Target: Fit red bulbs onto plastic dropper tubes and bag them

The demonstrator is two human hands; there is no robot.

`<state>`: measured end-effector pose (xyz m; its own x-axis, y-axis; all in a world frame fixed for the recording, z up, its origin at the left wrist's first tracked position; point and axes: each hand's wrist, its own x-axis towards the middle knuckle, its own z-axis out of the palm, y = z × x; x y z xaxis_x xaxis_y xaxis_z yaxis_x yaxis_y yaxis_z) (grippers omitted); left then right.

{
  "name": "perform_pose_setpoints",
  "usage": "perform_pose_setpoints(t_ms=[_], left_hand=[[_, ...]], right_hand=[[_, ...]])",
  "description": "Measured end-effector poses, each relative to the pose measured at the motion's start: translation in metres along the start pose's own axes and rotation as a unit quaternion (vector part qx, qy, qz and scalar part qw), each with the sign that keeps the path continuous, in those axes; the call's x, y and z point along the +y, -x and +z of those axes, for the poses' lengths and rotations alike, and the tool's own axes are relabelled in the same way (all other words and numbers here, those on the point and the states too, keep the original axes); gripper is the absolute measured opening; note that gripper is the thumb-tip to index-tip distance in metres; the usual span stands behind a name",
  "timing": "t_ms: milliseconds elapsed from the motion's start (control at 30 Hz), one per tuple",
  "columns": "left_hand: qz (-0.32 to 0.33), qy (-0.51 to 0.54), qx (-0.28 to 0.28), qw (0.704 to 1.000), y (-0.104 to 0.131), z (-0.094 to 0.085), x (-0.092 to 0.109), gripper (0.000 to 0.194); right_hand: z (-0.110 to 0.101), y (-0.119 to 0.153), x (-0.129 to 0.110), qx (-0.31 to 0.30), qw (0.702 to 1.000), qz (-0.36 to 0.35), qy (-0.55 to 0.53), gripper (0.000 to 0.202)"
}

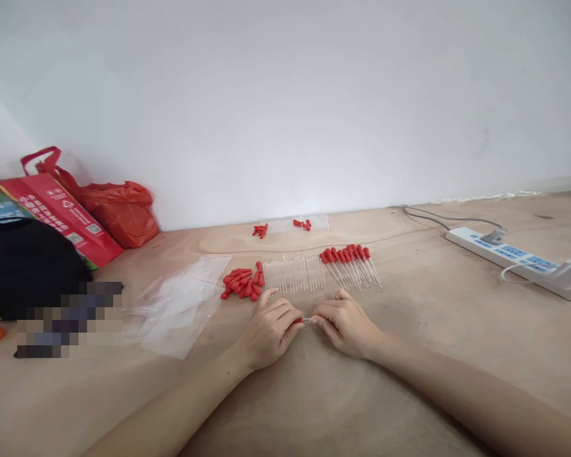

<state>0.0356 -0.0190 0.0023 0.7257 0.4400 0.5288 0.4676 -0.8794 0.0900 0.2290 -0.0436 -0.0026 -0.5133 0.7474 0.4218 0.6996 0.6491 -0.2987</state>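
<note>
Pinched in my left hand [272, 327] is a red rubber bulb [297, 320], mostly covered by the fingers. My right hand [345, 324] is closed on a thin clear dropper tube [307, 320], whose end meets the bulb between the two hands. Beyond my left hand lies a pile of loose red rubber bulbs [240, 282]. A row of bare clear tubes [292, 274] lies side by side beyond both hands. To its right, several droppers [352, 263] with red bulbs on their tubes lie slanted in a row.
Clear plastic bags [185, 304] lie left of the hands. Small red pieces [260, 230] rest near the wall by another flat bag [321, 222]. A white power strip [514, 257] with cables is at right. Red bags [118, 212] and a black bag [28, 266] stand at left.
</note>
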Motion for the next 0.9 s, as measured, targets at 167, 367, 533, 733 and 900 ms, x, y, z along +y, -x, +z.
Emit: perform_pose_setpoints(t_ms=[167, 367, 533, 733, 900], left_hand=[[-0.013, -0.013, 0.028, 0.999, 0.000, -0.004, -0.007, 0.013], [-0.122, 0.016, 0.036, 0.992, 0.005, -0.003, -0.011, 0.016], [-0.149, 0.059, -0.036, 0.986, 0.005, -0.005, -0.011, 0.010], [-0.153, 0.068, -0.046, 0.985, 0.003, -0.007, -0.011, 0.009], [-0.152, 0.066, -0.049, 0.985, 0.002, -0.007, -0.010, 0.009]], right_hand=[[-0.013, -0.001, -0.007, -0.027, 0.999, 0.011, 0.038, 0.018], [-0.029, -0.007, 0.032, 0.060, 0.964, 0.258, -0.015, 0.020], [-0.034, -0.015, 0.076, 0.136, 0.901, 0.411, 0.030, 0.020], [-0.029, -0.016, 0.090, 0.125, 0.883, 0.446, 0.080, 0.025], [-0.028, -0.020, 0.093, 0.099, 0.873, 0.462, 0.121, 0.026]])
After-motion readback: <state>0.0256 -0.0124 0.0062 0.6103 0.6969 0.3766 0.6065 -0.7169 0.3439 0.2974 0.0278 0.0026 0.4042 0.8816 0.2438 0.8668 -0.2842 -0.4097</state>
